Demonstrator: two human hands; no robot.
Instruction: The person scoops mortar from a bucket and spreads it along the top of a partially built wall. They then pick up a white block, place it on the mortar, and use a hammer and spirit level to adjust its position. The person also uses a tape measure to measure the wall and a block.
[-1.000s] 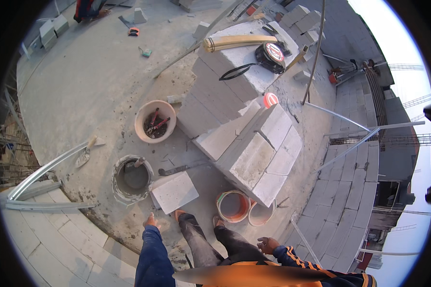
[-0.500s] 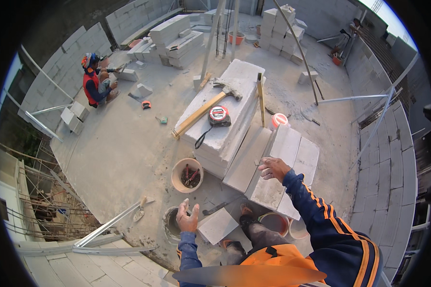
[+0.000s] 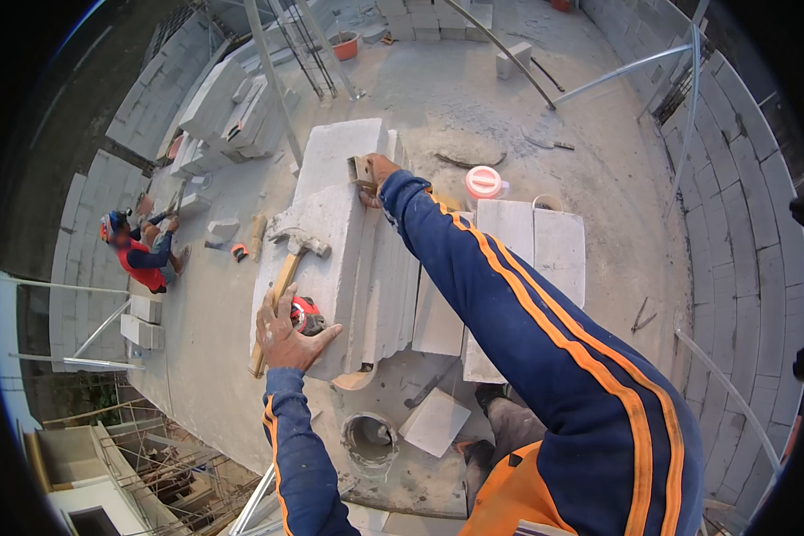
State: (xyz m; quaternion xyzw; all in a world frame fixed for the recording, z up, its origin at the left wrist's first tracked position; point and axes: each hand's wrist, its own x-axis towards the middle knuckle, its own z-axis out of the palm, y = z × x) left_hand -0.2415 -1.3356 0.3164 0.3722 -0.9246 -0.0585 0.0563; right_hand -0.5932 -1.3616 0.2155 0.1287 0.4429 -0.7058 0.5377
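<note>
My right hand [image 3: 380, 181] reaches far forward and is closed around a yellowish bar [image 3: 361, 171], seen nearly end-on beside the top of the stacked white blocks [image 3: 335, 170]. Most of the bar's length is hidden. My left hand [image 3: 290, 339] is open, fingers spread, over the near part of the stack. Right beside its thumb and fingers lies a red and black tape measure [image 3: 306, 315], partly covered. A claw hammer [image 3: 297, 241] rests on the same block. Its wooden handle runs toward me and passes beneath my left fingers; whether they touch it I cannot tell.
Lower pale blocks [image 3: 558, 259] stand right of the stack, with a pink-lidded container [image 3: 483, 182] behind. Near my feet are a round mortar-crusted bucket [image 3: 370, 439] and a loose block [image 3: 435, 422]. A co-worker in a red vest [image 3: 143, 255] crouches at the left. A slanting pole [image 3: 500, 54] stands ahead.
My right hand has gone forward and left from above the lower blocks and closed on the bar. My left hand has moved up over the tape measure and hammer handle. The view has shifted.
</note>
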